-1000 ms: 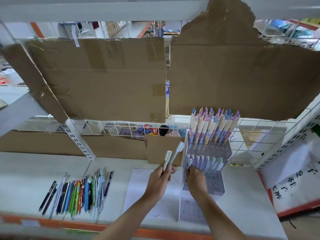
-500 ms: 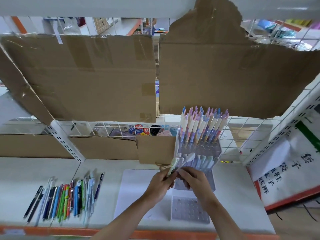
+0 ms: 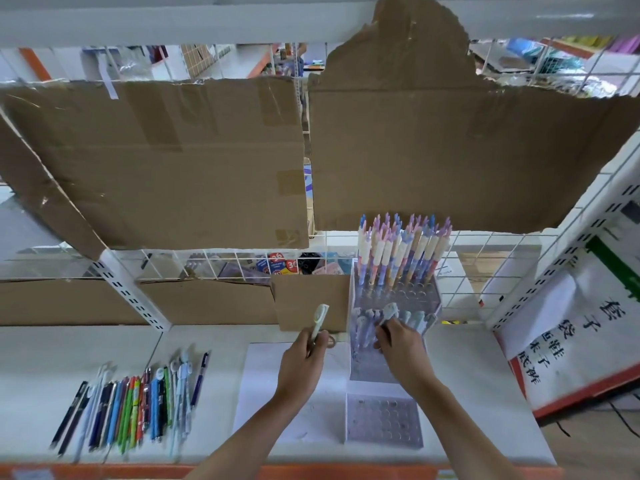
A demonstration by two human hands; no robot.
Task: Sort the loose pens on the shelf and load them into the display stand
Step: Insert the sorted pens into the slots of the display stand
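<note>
A clear tiered display stand (image 3: 382,417) sits on the white shelf, right of centre. Its back tier holds several pastel pens (image 3: 401,251) upright. A middle row holds several pale pens (image 3: 415,318). My right hand (image 3: 398,344) pinches a pale pen (image 3: 388,311) at that middle row, its lower end in or just above the stand. To the left of the stand, my left hand (image 3: 304,358) grips a light green pen (image 3: 319,320) upright. A row of loose coloured pens (image 3: 135,403) lies on the shelf at the left.
A white sheet of paper (image 3: 256,393) lies under my left hand. Cardboard panels (image 3: 173,161) hang on the wire grid behind. A small cardboard piece (image 3: 311,299) stands left of the stand. A white sign with dark characters (image 3: 571,334) leans at the right. The shelf's orange front edge (image 3: 311,472) runs below.
My left hand held two pens; my right hand took one from it and carried it to the stand's middle row. My left hand keeps one pen and drew away left.
</note>
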